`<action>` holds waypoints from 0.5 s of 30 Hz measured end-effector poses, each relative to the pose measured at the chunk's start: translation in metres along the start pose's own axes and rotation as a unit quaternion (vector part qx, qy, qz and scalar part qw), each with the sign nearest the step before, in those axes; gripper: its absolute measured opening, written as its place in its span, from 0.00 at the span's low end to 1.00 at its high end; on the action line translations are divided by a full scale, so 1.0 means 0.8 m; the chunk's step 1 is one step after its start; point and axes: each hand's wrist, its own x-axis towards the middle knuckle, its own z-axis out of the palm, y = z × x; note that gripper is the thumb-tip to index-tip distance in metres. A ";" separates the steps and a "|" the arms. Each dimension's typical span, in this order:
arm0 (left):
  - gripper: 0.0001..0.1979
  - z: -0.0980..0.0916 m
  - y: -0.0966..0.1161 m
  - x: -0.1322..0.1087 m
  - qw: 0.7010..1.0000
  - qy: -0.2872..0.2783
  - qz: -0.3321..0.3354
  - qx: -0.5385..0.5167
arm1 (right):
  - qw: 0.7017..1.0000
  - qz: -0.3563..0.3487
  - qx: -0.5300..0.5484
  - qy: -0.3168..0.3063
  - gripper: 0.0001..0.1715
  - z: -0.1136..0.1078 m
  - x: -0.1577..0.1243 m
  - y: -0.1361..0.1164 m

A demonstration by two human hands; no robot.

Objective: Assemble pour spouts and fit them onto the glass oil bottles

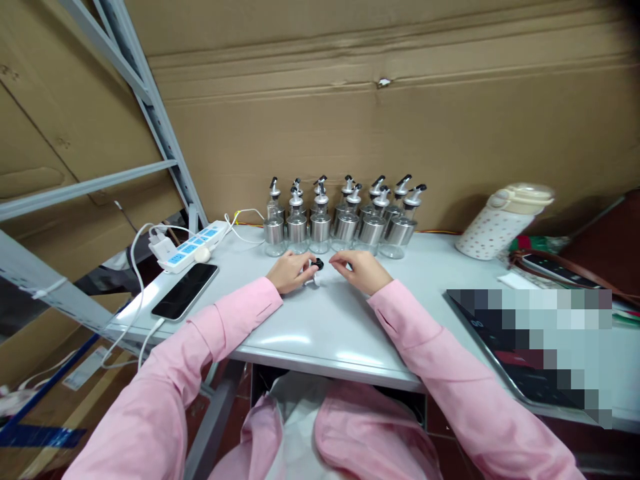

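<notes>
- Fingers [303, 272] of the left hand [289, 272] are closed around a small pourer cap [317, 268], a black-topped, pale-stemmed piece held just above the bench [320, 327], its stem pointing down toward the surface.
- Fingers [343, 263] of the right hand [361, 271] are loosely curled, with the tips just beside the cap but apart from it. Whether they pinch anything is too small to tell.
- Both hands rest in the middle of the bench, directly in front of the bottles [345, 228] — glass cruets with steel sleeves, packed in two tight rows against the cardboard wall [400, 100].
- Progress, as far as it shows: every bottle neck in view already carries a pourer, and none stands bare. The cap in the left hand is the only loose piece, and it is not seated on any bottle. No open bottle lies near the hands, so what remains cannot be read beyond that single cap.
- Left of the hands lie a power strip [193, 247] and a dark phone [185, 291] on a white cable.
- Far right stands a dotted flask [500, 223], well apart from the hands.
</notes>
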 end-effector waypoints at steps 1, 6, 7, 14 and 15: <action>0.14 0.000 -0.002 0.000 1.000 0.014 -0.011 0.004 | 0.999 0.004 0.008 0.037 0.10 -0.003 0.000 -0.002; 0.13 0.001 -0.007 0.000 0.998 0.044 -0.048 0.009 | 0.974 0.063 0.086 0.200 0.11 -0.024 0.010 -0.009; 0.13 0.002 -0.007 0.000 0.997 0.050 -0.052 0.011 | 0.966 0.079 0.096 0.225 0.11 -0.029 0.014 -0.008; 0.17 0.006 -0.010 0.001 0.982 0.132 -0.130 0.024 | 0.936 0.116 0.143 0.301 0.12 -0.052 0.061 0.006; 0.18 0.007 -0.012 0.001 0.979 0.144 -0.144 0.022 | 0.940 0.108 0.150 0.288 0.11 -0.049 0.070 0.006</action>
